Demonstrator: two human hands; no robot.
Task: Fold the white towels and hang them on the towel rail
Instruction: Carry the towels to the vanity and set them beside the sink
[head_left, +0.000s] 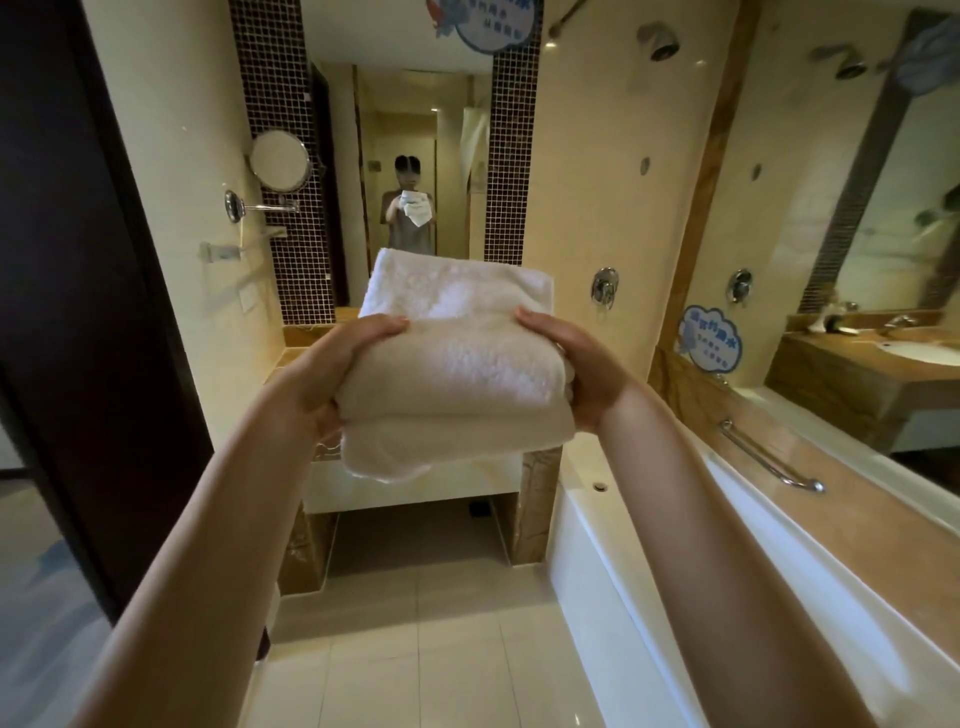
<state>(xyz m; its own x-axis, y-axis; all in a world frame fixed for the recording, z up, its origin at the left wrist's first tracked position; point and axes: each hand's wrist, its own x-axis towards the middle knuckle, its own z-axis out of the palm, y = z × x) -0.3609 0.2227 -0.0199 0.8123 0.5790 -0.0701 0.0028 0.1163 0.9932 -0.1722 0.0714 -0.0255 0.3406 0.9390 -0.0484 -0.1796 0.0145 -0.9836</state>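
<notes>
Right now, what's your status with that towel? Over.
Left hand and right hand grip the folded white towel at its sides. Held up in the air, not yet hung. Bathtub close on the right.

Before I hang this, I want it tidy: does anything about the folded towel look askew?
Slightly. The folded white towel, gripped between left hand and right hand, is uneven: its lowest layer sags out below the left hand, so the edges do not line up. No stains or damage show.

Left hand (332, 379), right hand (579, 371) grip folded white towels (457, 364) above tiled floor (415, 649).
</notes>
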